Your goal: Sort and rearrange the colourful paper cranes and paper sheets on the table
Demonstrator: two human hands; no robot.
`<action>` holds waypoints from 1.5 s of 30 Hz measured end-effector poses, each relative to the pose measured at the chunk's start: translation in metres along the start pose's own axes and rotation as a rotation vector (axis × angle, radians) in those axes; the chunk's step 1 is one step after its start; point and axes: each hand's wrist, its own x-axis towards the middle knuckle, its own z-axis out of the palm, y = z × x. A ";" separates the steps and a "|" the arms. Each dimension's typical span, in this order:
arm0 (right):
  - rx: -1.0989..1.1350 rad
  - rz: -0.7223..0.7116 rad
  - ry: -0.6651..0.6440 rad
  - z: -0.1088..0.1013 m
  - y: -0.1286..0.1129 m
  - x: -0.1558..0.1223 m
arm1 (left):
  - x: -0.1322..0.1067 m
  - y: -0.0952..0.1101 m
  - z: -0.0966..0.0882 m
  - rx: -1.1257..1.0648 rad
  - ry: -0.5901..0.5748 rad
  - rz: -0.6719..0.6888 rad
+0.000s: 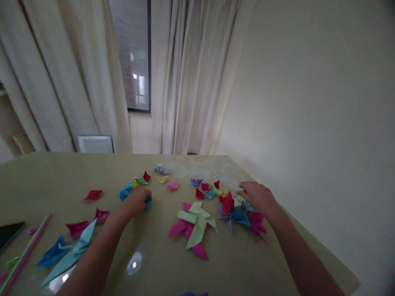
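My left hand [139, 201] is closed on a small blue folded paper piece [148, 204], just above the table. Beside it lie a blue origami piece [125, 191] and a green one [139, 181]. My right hand [259, 198] reaches over a cluster of origami flowers at the right, its fingers apart. Under the fingertips is a pale green folded paper [239, 200]; whether they touch it I cannot tell. A red flower [227, 203], a blue one [240, 216] and a magenta one [257, 224] sit in this cluster. Between my hands, a light green paper pinwheel [199, 222] rests on a magenta one [200, 250].
Several small folded papers lie farther back, including a pink one [173, 185] and a red one [93, 195]. Leftward are a large light-blue origami bird [75, 250], rolled paper sticks [26, 253] and a dark flat object [10, 234]. A wall [324, 144] borders the table's right side.
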 end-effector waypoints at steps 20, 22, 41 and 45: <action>0.737 -0.515 0.150 -0.009 -0.127 0.067 | -0.014 0.031 -0.043 -0.543 0.239 -0.037; 0.569 -0.369 0.153 0.001 -0.109 0.080 | -0.011 -0.006 -0.033 -0.108 0.366 -0.274; 1.119 -0.631 0.033 -0.038 -0.149 0.016 | -0.044 0.132 -0.052 -0.221 0.401 0.286; 1.100 -0.603 0.112 -0.035 -0.149 0.010 | -0.051 0.160 -0.039 -0.135 0.505 0.347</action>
